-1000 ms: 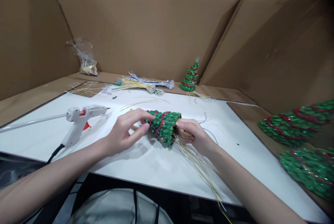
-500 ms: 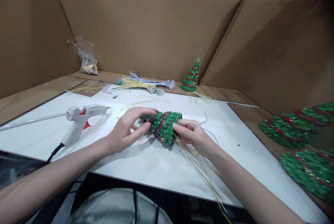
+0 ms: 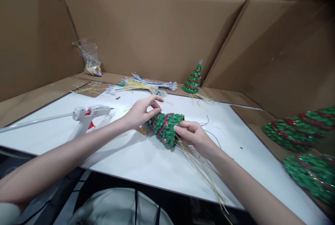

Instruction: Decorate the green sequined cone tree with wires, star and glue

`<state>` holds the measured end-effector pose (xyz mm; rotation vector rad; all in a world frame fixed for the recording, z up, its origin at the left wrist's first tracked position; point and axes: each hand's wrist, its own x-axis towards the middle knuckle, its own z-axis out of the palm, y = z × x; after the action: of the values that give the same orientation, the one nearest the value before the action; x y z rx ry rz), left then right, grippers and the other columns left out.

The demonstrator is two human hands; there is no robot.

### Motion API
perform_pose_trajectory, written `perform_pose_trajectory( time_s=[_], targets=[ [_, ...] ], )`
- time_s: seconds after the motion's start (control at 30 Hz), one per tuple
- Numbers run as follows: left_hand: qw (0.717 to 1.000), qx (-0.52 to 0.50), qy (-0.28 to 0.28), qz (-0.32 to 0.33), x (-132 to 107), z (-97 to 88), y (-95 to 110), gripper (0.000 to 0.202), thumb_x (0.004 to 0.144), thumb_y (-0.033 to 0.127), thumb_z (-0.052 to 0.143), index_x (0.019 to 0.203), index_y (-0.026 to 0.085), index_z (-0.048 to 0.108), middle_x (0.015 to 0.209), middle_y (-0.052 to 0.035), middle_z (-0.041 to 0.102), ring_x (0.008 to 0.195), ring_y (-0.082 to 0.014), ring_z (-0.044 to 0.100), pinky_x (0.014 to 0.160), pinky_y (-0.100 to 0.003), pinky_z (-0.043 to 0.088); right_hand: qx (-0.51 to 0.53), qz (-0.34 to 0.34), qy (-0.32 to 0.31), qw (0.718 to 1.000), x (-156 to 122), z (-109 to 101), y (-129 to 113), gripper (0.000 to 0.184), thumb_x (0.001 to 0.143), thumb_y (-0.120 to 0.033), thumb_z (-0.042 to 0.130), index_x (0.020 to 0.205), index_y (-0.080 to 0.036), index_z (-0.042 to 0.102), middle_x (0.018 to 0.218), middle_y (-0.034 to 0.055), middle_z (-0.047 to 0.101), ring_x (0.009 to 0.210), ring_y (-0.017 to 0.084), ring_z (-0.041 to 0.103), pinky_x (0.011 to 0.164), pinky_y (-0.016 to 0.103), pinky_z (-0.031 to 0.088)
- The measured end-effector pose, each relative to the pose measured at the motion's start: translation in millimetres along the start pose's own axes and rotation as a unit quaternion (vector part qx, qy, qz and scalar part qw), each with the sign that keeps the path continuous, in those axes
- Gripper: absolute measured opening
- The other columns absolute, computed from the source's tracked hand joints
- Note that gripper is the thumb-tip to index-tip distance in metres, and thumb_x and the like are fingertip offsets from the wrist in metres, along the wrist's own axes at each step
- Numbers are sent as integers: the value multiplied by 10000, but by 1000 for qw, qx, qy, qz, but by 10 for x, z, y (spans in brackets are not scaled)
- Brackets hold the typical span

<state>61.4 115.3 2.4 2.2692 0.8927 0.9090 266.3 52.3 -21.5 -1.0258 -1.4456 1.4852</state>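
Cardboard walls backed a white board: glue gun leftmost, left hand loosely spread by the tipped-over tree, garland already on, right hand pinching its base, wires left trailing loose

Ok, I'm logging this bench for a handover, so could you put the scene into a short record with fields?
Right hand: pinching the wide-end rim of the decorated tree
Left hand: at that tree's narrow end; contact unclear
Tree position: on its side, wide end toward the right hand
Loose wires: trailing from the wide end toward the table's near edge
Glue gun: on the left, partly behind the left forearm
Back of table: wire bundles, upright tree
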Motion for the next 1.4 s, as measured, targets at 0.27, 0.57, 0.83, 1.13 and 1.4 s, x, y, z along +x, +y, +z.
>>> perform_pose_trajectory(
  time_s=[0.27, 0.57, 0.83, 1.13, 1.4],
  targets=[
    [995, 84, -18, -46, 277, 27, 41, 259, 712, 122, 638, 962, 175, 594, 631, 43, 631, 609, -130, 588, 584, -223, 405, -21, -4, 9, 1000, 8, -9, 14, 426, 686, -515, 710, 573, -157, 509, 478, -90, 252, 425, 35, 170, 409, 242, 81],
    [990, 126, -22, -55, 400, -76, 32, 321, 714, 80, 637, 1011, 179, 564, 666, 30, 636, 640, -137, 580, 589, -224, 367, -27, -6, -2, 1000, -17, -23, 29, 432, 723, -505, 684, 561, -163, 476, 486, -91, 228, 437, 38, 156, 426, 250, 79],
    [973, 212, 72, -62, 410, -168, -37, 244, 857, 76, 429, 1028, 183, 565, 708, -6, 590, 649, -152, 527, 611, -252, 347, -36, -9, 5, 999, -3, -12, 29, 447, 715, -513, 687, 552, -169, 453, 491, -90, 224, 437, 39, 169, 426, 251, 85],
    [955, 265, 112, -74, 422, -345, -216, 299, 774, 23, 493, 1008, 174, 604, 843, -46, 636, 758, -175, 566, 694, -276, 392, -45, -4, 12, 999, -5, -5, 5, 458, 697, -537, 689, 551, -173, 452, 487, -90, 220, 437, 43, 161, 421, 251, 85],
    [978, 175, 106, -33, 271, -339, -92, 294, 867, 118, 426, 1118, 172, 570, 742, -16, 656, 649, -133, 615, 674, -262, 467, -20, 7, 7, 1000, 2, -8, 15, 442, 698, -515, 701, 557, -171, 462, 486, -93, 220, 427, 38, 155, 413, 248, 79]
  ],
)
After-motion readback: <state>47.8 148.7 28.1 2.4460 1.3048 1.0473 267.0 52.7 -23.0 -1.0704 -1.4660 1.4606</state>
